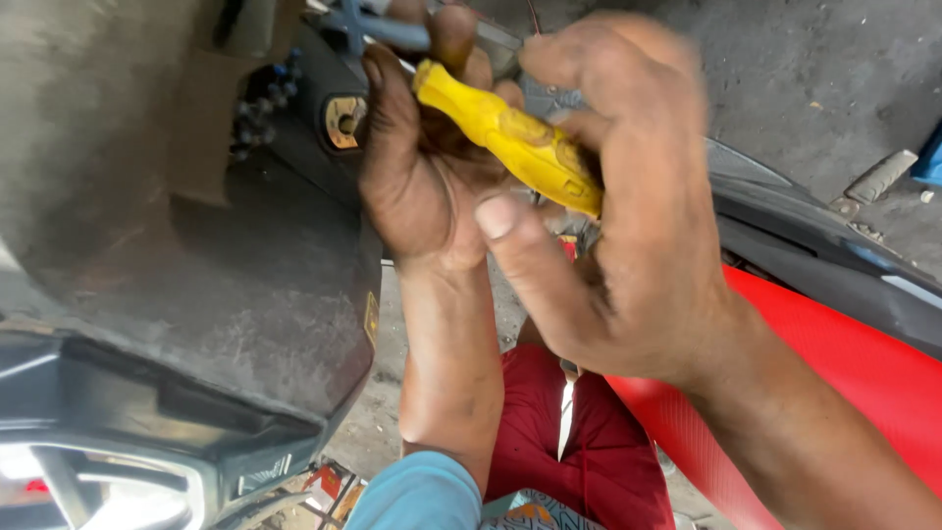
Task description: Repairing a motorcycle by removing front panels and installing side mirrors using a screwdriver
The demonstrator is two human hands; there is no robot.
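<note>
A yellow plastic tool handle (pixel 510 137), like that of a screwdriver, lies slanted between my two hands near the top middle. My right hand (pixel 618 226) is closed around its lower end, thumb stretched out to the left. My left hand (pixel 422 157) cups the upper end, palm toward me, fingers curled over it. The tool's shaft is hidden behind the hands. Both hands are raised over a scooter, close to its dark front panel (pixel 196 245). A blue sleeve (pixel 417 496) covers my left upper arm.
The scooter's dusty black panel fills the left, with a round key slot (pixel 343 120) near my left hand. A red seat or body part (pixel 834 393) runs at lower right. Grey concrete floor (pixel 814 69) lies beyond. Dark red cloth (pixel 559 442) shows below.
</note>
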